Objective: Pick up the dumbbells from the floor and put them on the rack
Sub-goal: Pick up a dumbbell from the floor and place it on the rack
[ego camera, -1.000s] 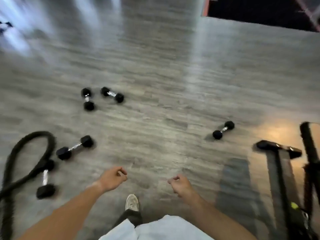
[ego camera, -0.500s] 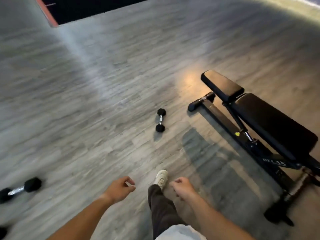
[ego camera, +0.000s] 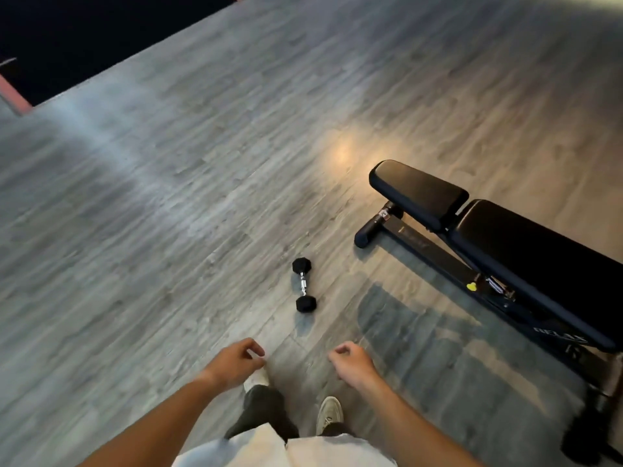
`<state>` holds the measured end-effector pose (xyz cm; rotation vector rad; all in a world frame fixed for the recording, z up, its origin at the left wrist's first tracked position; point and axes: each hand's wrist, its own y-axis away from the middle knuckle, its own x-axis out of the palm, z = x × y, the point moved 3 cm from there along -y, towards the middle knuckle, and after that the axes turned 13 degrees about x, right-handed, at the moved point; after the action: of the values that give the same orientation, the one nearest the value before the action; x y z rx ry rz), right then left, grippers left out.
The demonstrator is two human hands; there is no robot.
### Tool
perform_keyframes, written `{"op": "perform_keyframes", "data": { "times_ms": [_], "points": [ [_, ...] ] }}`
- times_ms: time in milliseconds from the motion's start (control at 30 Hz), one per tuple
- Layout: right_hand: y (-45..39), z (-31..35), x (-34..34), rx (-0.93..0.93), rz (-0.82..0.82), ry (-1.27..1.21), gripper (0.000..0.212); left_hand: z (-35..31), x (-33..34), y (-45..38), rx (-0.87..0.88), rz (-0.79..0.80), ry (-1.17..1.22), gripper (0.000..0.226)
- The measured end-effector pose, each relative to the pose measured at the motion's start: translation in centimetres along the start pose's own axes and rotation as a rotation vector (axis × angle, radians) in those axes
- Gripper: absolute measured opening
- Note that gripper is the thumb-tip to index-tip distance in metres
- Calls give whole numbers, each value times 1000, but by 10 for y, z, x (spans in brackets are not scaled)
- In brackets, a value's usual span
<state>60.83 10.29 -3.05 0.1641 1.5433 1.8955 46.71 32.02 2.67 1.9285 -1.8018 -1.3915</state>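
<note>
One small dumbbell [ego camera: 304, 285] with black hex heads and a chrome handle lies on the grey wood-pattern floor, just ahead of my feet. My left hand [ego camera: 232, 362] hangs in front of me, fingers loosely curled, holding nothing. My right hand [ego camera: 352, 362] is at the same height, also loosely curled and empty. Both hands are nearer to me than the dumbbell and apart from it. No rack is in view.
A black padded weight bench [ego camera: 499, 244] on a dark metal frame stands at the right, close to the dumbbell. My two feet in light shoes [ego camera: 329, 414] are below the hands. A dark mat area [ego camera: 84, 32] fills the far left corner.
My view has swung right: the other dumbbells and the black rope have left the frame. The single dumbbell and the bench are closer now. Both hands stay empty.
</note>
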Motion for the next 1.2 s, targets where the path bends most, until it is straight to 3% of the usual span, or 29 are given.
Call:
{"op": "perform_keyframes", "data": {
  "times_ms": [300,500,700,833,1033,1200],
  "points": [
    [-95,103,4,214,-50,-231,12,-18,-105,-200,72,215,-116,11],
    [-162,153,31,395,-30,-370,16,-23,-127,-320,93,349,-156,15],
    [-264,164,79,506,85,-562,20,18,-93,-426,2,456,-207,14],
    [-349,149,110,597,132,-710,33,54,-58,-507,-29,447,-260,13],
    [-479,116,175,714,216,-939,69,115,3,-640,23,372,-282,33],
    [-581,95,218,794,179,-1097,90,158,41,-738,63,249,-330,57]
  ]
}}
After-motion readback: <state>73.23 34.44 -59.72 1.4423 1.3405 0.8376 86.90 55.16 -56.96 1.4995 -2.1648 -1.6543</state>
